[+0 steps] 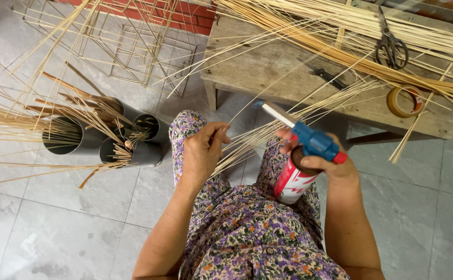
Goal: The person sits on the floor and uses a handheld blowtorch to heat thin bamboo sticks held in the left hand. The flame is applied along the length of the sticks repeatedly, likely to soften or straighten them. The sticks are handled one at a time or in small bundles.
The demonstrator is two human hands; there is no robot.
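The left hand (pixel 201 151) has its grip pinched shut on a fan of thin bamboo sticks (pixel 268 127), whose long axis runs up & to the right from the fingers toward the wooden surface (pixel 257 67). The right hand (pixel 326 159) is closed round a red-and-white gas can w/ a blue torch (pixel 309 142) on top, its metal nozzle aimed up-left, just beside the sticks, so the right hand is the nearer 1 to the splayed ends. Sticks look pale, dry, stiff; scissors (pixel 391 46), a tape roll (pixel 404 101) & 3 grey tubes (pixel 102 137) lie well apart.

One package showing: red-and-white labelled gas canister (pixel 292 181), cylindrical, sitting near centre-right under a blue torch head (pixel 317 142), lying tilted.
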